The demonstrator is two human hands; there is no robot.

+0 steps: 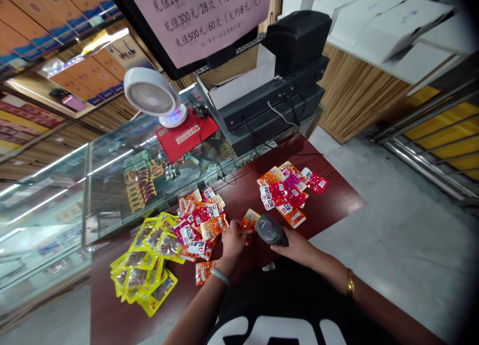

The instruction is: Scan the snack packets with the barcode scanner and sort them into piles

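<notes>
My left hand (233,240) pinches the edge of a small orange snack packet (249,219) over the dark red table. In my right hand (294,248) is a dark grey barcode scanner (270,229), its head close to that packet. Left of my left hand lies a heap of red, pink and orange snack packets (202,220), with a single orange packet (204,272) below it. Further left are yellow snack packets (145,260) in an overlapping pile. Beyond the scanner, a second group of red and orange packets (284,190) lies on the table.
A glass display counter (108,185) runs behind the table (329,205). On it stand a white fan (153,93), a red mat (183,138), a computer mouse (200,110) and a black checkout machine (273,105) with loose cables. White boxes (385,26) sit at the upper right.
</notes>
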